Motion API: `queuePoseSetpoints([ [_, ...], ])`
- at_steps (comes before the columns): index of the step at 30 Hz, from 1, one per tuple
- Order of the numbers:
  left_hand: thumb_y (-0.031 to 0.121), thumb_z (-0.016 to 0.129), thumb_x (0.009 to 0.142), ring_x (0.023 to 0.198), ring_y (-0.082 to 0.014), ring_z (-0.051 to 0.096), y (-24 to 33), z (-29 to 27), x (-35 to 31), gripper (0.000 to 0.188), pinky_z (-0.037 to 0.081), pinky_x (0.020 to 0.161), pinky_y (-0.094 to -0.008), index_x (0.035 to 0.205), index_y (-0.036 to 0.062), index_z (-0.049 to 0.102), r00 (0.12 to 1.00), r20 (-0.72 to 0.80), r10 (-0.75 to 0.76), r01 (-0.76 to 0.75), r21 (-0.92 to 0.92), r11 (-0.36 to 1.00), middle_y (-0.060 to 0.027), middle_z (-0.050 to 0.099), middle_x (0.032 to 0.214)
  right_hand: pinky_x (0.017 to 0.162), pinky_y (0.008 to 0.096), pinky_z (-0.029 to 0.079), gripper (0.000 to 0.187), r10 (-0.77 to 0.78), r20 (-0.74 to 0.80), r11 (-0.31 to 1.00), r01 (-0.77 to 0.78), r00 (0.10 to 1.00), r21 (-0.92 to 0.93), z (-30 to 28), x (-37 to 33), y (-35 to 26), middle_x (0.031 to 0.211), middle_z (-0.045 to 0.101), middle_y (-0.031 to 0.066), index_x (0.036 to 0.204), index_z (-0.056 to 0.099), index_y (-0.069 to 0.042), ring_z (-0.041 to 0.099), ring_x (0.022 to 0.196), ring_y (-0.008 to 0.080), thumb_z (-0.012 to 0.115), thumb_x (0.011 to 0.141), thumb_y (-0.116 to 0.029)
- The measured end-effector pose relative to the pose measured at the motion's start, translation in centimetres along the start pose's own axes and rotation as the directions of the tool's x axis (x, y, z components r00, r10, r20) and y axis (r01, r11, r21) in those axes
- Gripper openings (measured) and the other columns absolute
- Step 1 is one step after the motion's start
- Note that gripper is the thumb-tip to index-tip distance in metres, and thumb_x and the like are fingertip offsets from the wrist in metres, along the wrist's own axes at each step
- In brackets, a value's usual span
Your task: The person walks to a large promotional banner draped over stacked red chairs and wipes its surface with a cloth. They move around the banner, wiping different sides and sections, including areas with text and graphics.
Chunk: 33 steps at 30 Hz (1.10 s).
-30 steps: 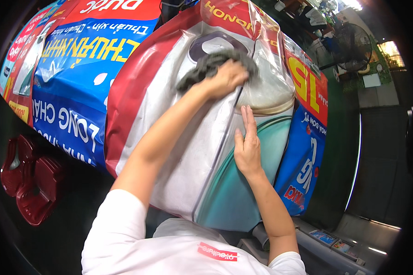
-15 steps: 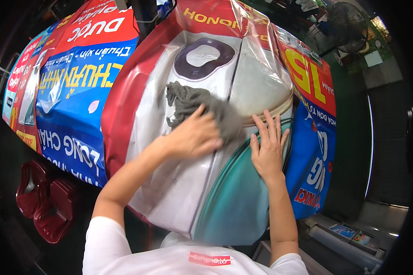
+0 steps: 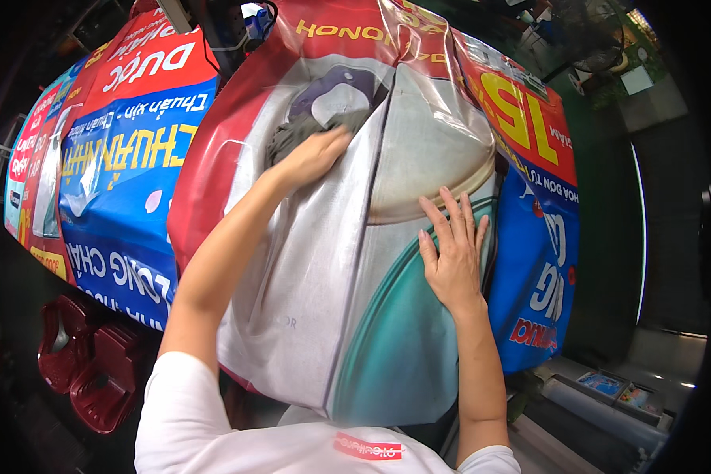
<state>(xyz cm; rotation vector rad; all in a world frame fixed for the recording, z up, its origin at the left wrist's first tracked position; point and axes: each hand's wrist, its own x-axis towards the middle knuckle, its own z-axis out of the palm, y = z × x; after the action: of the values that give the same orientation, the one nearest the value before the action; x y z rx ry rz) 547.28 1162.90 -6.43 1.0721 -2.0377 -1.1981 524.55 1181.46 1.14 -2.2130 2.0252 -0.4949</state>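
Observation:
A large glossy printed banner sheet [image 3: 308, 284], red along its far and left sides with white, beige and teal areas, spreads over the surface before me. My left hand [image 3: 316, 158] reaches far out and presses a crumpled dark grey cloth [image 3: 292, 136] onto it, at the near edge of a purple printed shape. Part of the cloth is hidden under the fingers. The sheet wrinkles beside that forearm. My right hand [image 3: 453, 257] lies on the sheet with its fingers spread, where the beige area meets the teal one, and holds nothing.
Blue and red printed sheeting [image 3: 118, 197] extends to the left, and another blue part [image 3: 533, 261] hangs at the right. Dark red plastic chairs [image 3: 103, 371] stand low on the left. At the lower right is a grey case with a lid [image 3: 600, 411]. A fan [image 3: 596, 39] stands far right.
My left hand has pushed the grey cloth away from me and slightly left, up to the purple shape, and folds have formed in the sheet. My right hand has stayed nearly in place.

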Motion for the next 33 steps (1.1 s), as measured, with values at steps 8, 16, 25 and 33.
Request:
queuePoseSetpoints([
  [8, -0.002, 0.058, 0.076, 0.107, -0.0292, 0.060, 9.9, 0.8, -19.0, 0.016, 0.043, 0.101, -0.0411, 0.088, 0.0077, 0.059, 0.949, 0.094, 0.301, -0.305, 0.028, 0.952, -0.0114, 0.063, 0.103, 0.111, 0.0621, 0.019, 0.044, 0.030, -0.110, 0.972, -0.004, 0.994, 0.235, -1.1, -1.1, 1.5, 0.145, 0.040, 0.0144, 0.134, 0.054, -0.016, 0.031, 0.138, 0.0376, 0.059, 0.090, -0.018],
  [16, 0.037, 0.042, 0.096, 0.114, -0.0297, 0.052, 10.0, 7.9, 3.2, 0.036, 0.030, 0.107, -0.0538, 0.100, 0.0083, 0.063, 0.876, 0.388, 0.288, -0.483, 0.682, 0.549, -0.0088, 0.064, 0.103, 0.113, 0.0426, 0.027, 0.057, 0.308, -0.089, 0.878, -0.247, 0.947, 0.411, 0.2, -1.8, 5.6, 0.148, 0.033, 0.0252, 0.146, 0.034, -0.009, 0.028, 0.141, 0.0385, 0.054, 0.096, -0.027],
  [25, 0.034, 0.038, 0.098, 0.128, -0.0290, 0.044, 10.8, 8.4, 3.5, 0.041, 0.015, 0.115, -0.0615, 0.128, 0.0114, 0.055, 0.671, 0.666, 0.327, -0.674, 0.363, 0.643, -0.0096, 0.050, 0.137, 0.107, 0.0381, 0.035, 0.046, 0.535, -0.049, 0.623, -0.354, 0.843, 0.698, 1.8, -2.2, 7.3, 0.140, 0.048, 0.0218, 0.144, 0.039, -0.009, 0.045, 0.130, 0.0367, 0.042, 0.102, -0.027],
  [33, 0.037, 0.043, 0.098, 0.115, -0.0299, 0.051, 11.6, 12.1, 9.6, 0.034, 0.023, 0.109, -0.0601, 0.115, 0.0111, 0.058, 0.663, 0.437, 0.608, -0.749, 0.388, 0.538, -0.0103, 0.060, 0.114, 0.094, 0.0409, 0.046, 0.038, 0.538, -0.139, 0.711, -0.359, 0.832, 0.605, 1.5, -1.2, 7.8, 0.123, 0.059, 0.0232, 0.135, 0.051, -0.009, 0.056, 0.115, 0.0401, 0.046, 0.100, -0.022],
])
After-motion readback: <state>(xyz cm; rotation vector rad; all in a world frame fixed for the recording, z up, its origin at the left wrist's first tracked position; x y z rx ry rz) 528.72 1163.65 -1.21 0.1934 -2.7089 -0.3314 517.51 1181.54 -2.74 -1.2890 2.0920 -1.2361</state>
